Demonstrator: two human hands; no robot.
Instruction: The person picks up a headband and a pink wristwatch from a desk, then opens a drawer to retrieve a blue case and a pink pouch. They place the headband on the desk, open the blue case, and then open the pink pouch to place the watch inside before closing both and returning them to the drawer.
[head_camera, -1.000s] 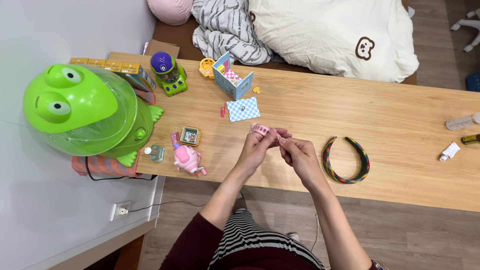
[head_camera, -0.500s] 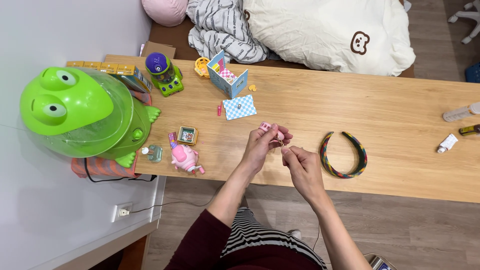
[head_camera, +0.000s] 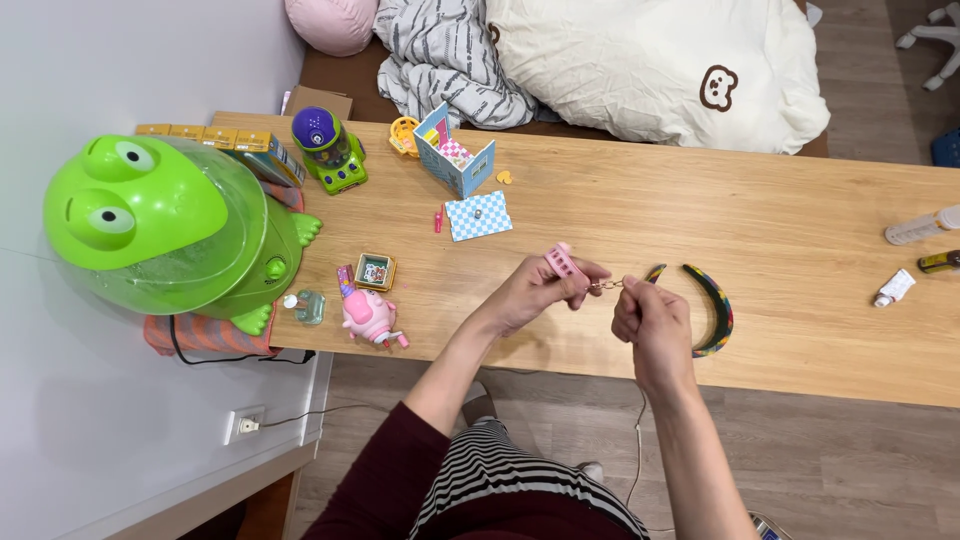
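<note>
Comparing the head view with the frame half a second back: the hands have drawn apart. The right hand (head_camera: 650, 318) has shifted rightward and now partly covers the left end of the headband (head_camera: 715, 310), and a short chain (head_camera: 606, 285) shows stretched between the two hands, where before they were close together.

The left hand (head_camera: 535, 290) is closed in a pinch on a small pink charm (head_camera: 564, 264), held just above the table (head_camera: 800, 230) near its front edge. The right hand is curled shut, fingertips gripping the far end of the chain.

Surface: a long light-wood table. At its left end sits a large green frog toy (head_camera: 160, 225) with a clear dome. Near it lie a pink pig (head_camera: 370, 315), a small square box (head_camera: 377, 271), a green and purple toy (head_camera: 328, 148), a blue miniature room (head_camera: 455, 148) and a blue checked tile (head_camera: 478, 215). At the far right are a white tube (head_camera: 893, 287) and a bottle (head_camera: 922, 226).

Room: a cream duvet (head_camera: 650, 65) and a striped blanket (head_camera: 450, 60) lie beyond the table; wood floor below.

The charm is pink, blocky, tilted, with darker marks on one face; finer detail cannot be made out.
</note>
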